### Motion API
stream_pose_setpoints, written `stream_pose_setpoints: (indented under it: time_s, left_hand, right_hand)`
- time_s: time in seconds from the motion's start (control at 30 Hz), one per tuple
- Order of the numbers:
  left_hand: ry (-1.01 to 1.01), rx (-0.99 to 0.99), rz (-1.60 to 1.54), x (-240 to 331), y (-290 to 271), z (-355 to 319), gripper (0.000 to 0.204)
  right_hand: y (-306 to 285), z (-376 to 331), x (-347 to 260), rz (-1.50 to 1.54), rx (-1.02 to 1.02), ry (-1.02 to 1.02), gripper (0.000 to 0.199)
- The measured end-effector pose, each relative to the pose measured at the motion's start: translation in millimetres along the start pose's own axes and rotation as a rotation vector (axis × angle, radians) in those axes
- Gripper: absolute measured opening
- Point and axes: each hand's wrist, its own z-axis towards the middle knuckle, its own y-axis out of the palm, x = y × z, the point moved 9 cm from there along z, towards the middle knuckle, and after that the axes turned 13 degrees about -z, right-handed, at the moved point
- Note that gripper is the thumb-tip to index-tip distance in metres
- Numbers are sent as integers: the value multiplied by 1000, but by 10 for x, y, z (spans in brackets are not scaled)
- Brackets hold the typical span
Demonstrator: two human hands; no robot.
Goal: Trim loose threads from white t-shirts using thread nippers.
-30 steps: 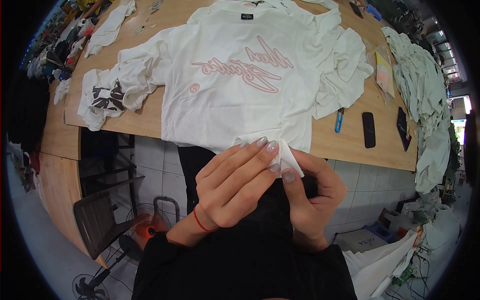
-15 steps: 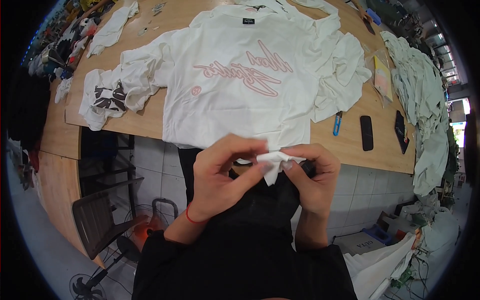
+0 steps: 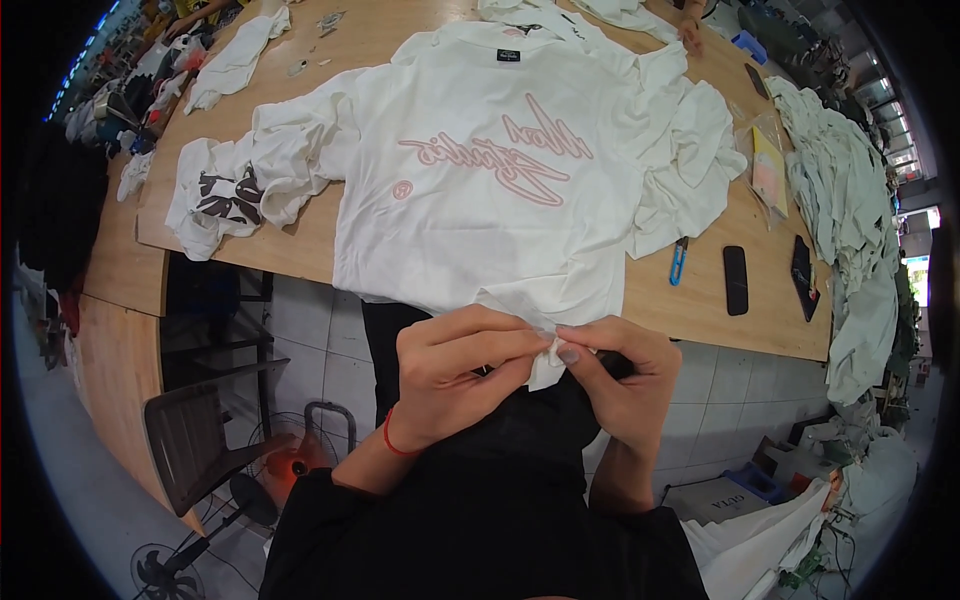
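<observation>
A white shirt (image 3: 450, 230) with pink outlined lettering is spread over the wooden table, its lower hem hanging off the near edge toward me. My left hand (image 3: 455, 365), with a red band at the wrist, pinches a bunched bit of that hem between thumb and fingers. Close against it, my right hand (image 3: 625, 375) grips the same gathered cloth with thumb and forefinger. A small flap of white fabric sticks out below the fingertips. Whether anything tiny lies inside the pinch is hidden.
On the table (image 3: 690, 325) to the right lie blue thread snips (image 3: 679, 262), a black phone (image 3: 735, 280) and a dark flat item (image 3: 803, 278). White garments (image 3: 840, 230) are heaped at the right edge. Another person's hand (image 3: 690, 32) rests at the far side. A chair (image 3: 195, 450) stands lower left.
Both hands have moved slightly down and drawn closer together on the hem. The left fingers have closed in more tightly. Another person's hand has come into sight at the far right.
</observation>
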Motion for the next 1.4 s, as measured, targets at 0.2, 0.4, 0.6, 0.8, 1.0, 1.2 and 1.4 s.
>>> stream_pose_setpoints:
  time_s: [0.2,0.4,0.6,0.8,1.0,1.2,1.4]
  left_hand:
    - [-202,43,-227,-50,-71,-1,25]
    - [-376,178,-338,-99,-135,-146,26]
    - [-345,80,-409,111,-101,-98,33]
    - [-170,-84,-654,262,9,-30,46]
    - [-160,92,-591,202,-151,-107,42]
    - [-150,108,-533,171,-202,-112,37]
    - [-144,119,-515,168,-226,-134,34]
  right_hand:
    - [-1,-48,-411,-327,173,-294,23]
    - [105,-83,-594,-421,206,-469,23]
    - [-63,-116,-693,-402,224,-548,22]
    - [-554,-277,-1201,-72,134,-624,25]
    - [-571,-232,-1432,62,16,-712,20]
    - [-622,-229,-1413,154,25,-699,19]
    - [-545,-225,-1466,98,198,-612,18]
